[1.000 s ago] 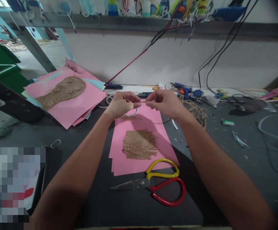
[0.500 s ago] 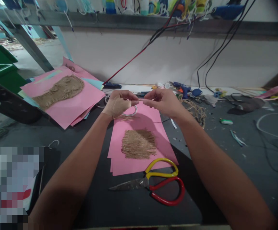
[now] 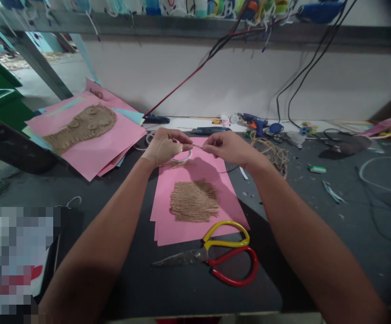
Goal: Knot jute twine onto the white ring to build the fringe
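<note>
My left hand [image 3: 166, 146] and my right hand [image 3: 227, 146] are raised over the far end of the pink sheets [image 3: 168, 234]. Their fingertips pinch a short, thin piece of twine [image 3: 197, 146] stretched between them. Nearer to me on the top sheet lies a patch of brown twine strips [image 3: 194, 201] set side by side. Scissors with one yellow and one red handle [image 3: 249, 270] rest at the near edge of the paper. A white ring [image 3: 183, 157] is partly hidden behind my left hand.
Pink sheets with a brown twine shape [image 3: 87, 123] lie at the left, beside a black cylinder [image 3: 9, 144]. Loose twine [image 3: 276, 157], a blue glue gun [image 3: 258, 123] and cables are at the back right. A metal shelf bar [image 3: 182, 27] crosses above.
My right hand has dropped slightly and its fingers have curled in. The twine between the hands now slants down to the right. The view has shifted a little.
</note>
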Action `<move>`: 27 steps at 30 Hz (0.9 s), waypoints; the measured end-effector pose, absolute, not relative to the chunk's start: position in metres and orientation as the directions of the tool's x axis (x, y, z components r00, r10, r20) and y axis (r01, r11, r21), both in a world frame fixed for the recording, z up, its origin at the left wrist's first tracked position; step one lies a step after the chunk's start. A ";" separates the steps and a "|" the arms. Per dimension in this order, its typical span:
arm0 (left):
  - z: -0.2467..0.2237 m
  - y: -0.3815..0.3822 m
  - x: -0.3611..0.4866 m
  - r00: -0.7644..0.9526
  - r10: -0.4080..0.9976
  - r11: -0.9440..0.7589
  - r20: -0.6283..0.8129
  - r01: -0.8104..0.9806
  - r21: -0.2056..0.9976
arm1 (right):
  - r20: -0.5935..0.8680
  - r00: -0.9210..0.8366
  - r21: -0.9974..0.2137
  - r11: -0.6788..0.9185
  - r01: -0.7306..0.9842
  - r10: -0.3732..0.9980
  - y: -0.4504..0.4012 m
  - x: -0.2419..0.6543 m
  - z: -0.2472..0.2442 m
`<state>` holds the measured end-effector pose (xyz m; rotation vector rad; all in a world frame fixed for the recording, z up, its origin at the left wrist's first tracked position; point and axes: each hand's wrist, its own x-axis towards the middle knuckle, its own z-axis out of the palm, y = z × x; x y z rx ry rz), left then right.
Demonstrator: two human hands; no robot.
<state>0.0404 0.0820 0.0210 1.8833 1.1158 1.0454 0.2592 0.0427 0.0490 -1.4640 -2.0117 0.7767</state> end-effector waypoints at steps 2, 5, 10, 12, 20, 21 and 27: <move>0.020 0.082 0.040 0.321 0.907 -0.383 0.273 0.354 0.853 | 0.065 -0.281 -0.724 0.239 0.647 0.957 0.043 0.260 0.049; 0.019 0.083 0.039 0.345 0.898 -0.389 0.272 0.334 0.859 | 0.038 -0.295 -0.763 0.219 0.609 0.955 0.043 0.261 0.047; 0.015 0.085 0.039 0.341 0.893 -0.405 0.294 0.322 0.856 | 0.053 -0.273 -0.818 0.198 0.540 0.960 0.044 0.260 0.044; 0.015 0.086 0.039 0.332 0.892 -0.410 0.305 0.313 0.857 | 0.085 -0.268 -0.827 0.218 0.518 0.960 0.045 0.261 0.043; 0.017 0.085 0.038 0.323 0.898 -0.397 0.300 0.300 0.867 | 0.115 -0.254 -0.827 0.235 0.511 0.960 0.045 0.262 0.044; 0.018 0.084 0.037 0.323 0.902 -0.386 0.287 0.303 0.872 | 0.113 -0.252 -0.825 0.232 0.515 0.961 0.045 0.262 0.045; 0.023 0.082 0.033 0.380 0.900 -0.356 0.215 0.354 0.865 | 0.076 -0.254 -0.820 0.205 0.534 0.964 0.045 0.260 0.046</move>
